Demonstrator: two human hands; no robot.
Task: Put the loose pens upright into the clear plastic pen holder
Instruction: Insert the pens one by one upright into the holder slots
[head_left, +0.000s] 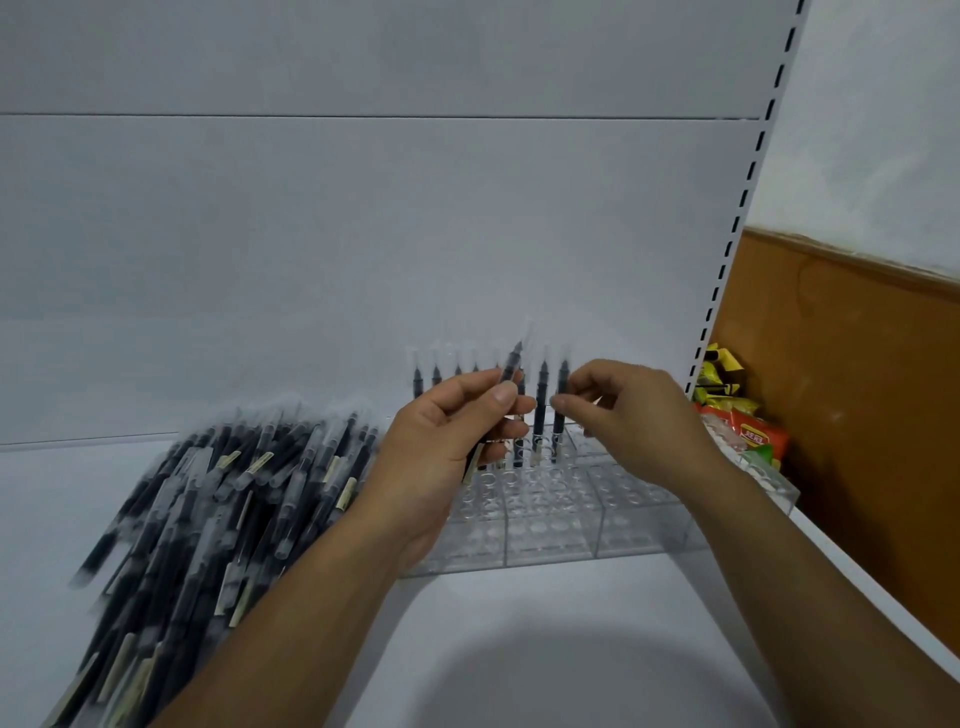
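Thumb and curled fingers of the left hand (447, 447) pinch a tilted pen (511, 362) above the pen holder (550, 535). Curled fingertips of the right hand (623, 415) meet at its rightmost standing pen (562, 375); grip unclear. A loose pile (208, 493) lies left of the holder.

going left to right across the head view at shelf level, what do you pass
pile of loose pens → left hand gripping a pen → rightmost standing pen → right hand, fingertips at that pen → snack packets
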